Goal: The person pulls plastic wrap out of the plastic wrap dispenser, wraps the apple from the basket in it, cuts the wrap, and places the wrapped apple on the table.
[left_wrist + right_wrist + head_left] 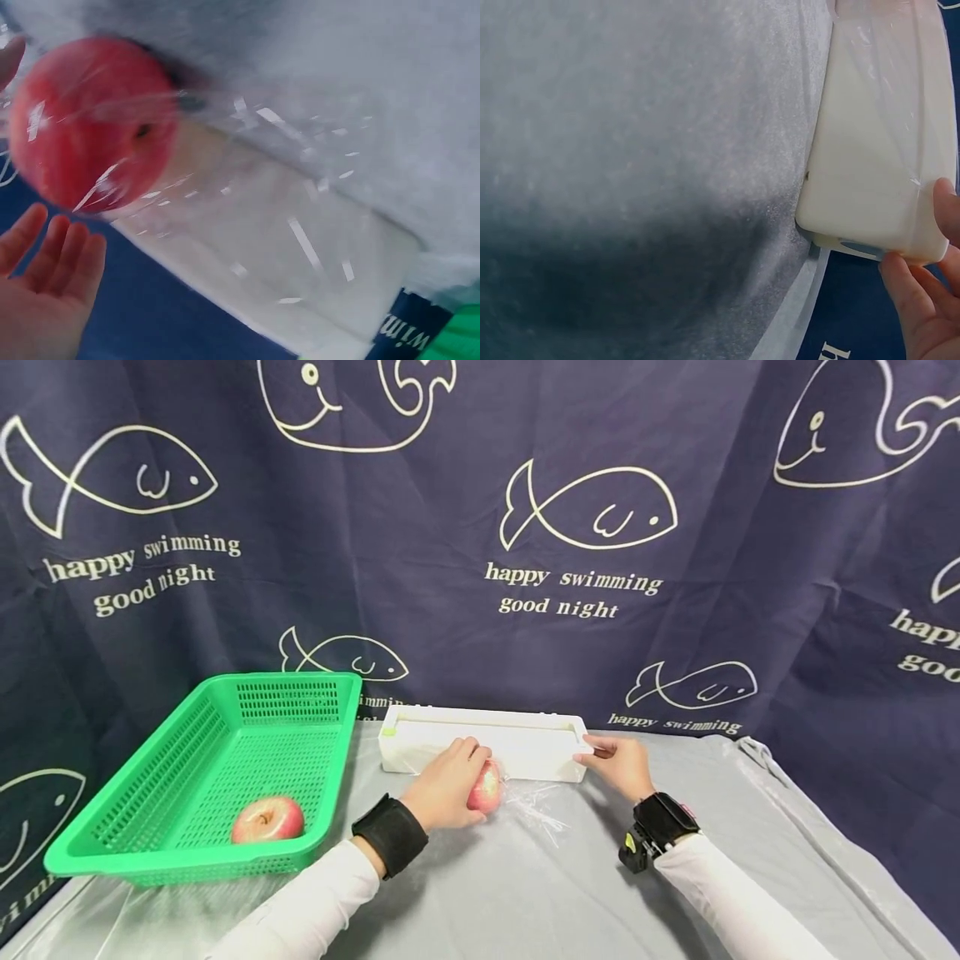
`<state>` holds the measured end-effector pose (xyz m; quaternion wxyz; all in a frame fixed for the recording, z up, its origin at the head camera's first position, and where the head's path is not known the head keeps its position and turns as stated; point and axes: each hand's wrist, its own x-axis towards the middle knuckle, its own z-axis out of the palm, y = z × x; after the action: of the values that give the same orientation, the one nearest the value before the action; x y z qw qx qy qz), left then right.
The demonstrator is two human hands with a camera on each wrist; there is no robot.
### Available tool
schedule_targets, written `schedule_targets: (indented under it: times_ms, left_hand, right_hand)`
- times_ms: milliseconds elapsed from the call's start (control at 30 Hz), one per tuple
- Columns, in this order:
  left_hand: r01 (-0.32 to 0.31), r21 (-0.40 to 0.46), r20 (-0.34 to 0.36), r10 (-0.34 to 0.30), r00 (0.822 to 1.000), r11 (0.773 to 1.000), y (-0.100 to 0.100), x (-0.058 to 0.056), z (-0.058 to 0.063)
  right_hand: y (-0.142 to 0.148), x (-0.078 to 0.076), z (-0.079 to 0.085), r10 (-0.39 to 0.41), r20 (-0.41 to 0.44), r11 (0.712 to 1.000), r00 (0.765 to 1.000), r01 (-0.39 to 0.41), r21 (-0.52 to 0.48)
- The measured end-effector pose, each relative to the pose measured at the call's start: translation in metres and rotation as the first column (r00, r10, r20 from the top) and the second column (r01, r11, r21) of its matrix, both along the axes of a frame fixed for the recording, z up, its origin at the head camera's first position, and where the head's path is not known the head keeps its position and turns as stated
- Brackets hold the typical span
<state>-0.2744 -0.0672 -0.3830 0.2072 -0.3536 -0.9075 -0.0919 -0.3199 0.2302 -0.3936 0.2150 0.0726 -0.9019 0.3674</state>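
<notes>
My left hand [447,785] holds a red apple [486,787] in the head view, with its fingers over the apple's upper left and the thumb low beside it. Clear cling film [300,172] covers this apple and spreads out from it in the left wrist view. Behind the apple is a long white cling film dispenser [540,758]. My right hand [621,767] grips the dispenser's right end. In the right wrist view, the thumb and fingers stand at either side of its corner, and film [889,82] lies along its face.
A green perforated basket [341,752] stands at the left with another red apple [267,820] near its front rim. Grey cloth [585,893] covers the table. A dark blue curtain [442,527] with fish drawings hangs right behind the dispenser.
</notes>
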Motion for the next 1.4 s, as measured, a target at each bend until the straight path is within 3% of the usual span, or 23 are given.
schedule_targets:
  times_ms: [267,567,800,967,1200,1400]
  left_hand:
    - [-0.001,-0.015,-0.011,0.001,1.000,1.000,-0.002,-0.004,-0.016]
    - [-0.005,-0.035,-0.003,0.004,1.000,0.999,0.000,-0.007,-0.013]
    - [0.000,-0.053,-0.035,-0.001,0.999,0.999,0.000,-0.010,-0.014]
    - [-0.009,-0.063,-0.005,0.009,1.000,0.998,0.000,-0.010,-0.011]
    - [0.012,-0.058,0.043,-0.009,0.999,0.998,-0.003,-0.011,-0.008]
    - [0.034,-0.035,0.101,-0.031,0.994,0.999,-0.007,-0.010,-0.006]
  right_hand:
    - [0.000,0.004,-0.008,-0.004,0.018,1.000,1.000,0.005,-0.020]
    - [0.000,0.000,-0.006,-0.018,0.026,1.000,1.000,0.018,-0.023]
    - [0.000,-0.003,-0.004,-0.012,0.041,0.999,0.999,0.013,-0.037]
    - [0.002,-0.004,-0.003,0.006,0.066,0.999,0.998,-0.003,-0.047]
    - [0.003,-0.001,0.002,0.037,0.156,0.996,0.987,-0.024,-0.083]
    - [0.003,0.004,0.013,0.097,0.293,0.988,0.951,-0.057,-0.142]
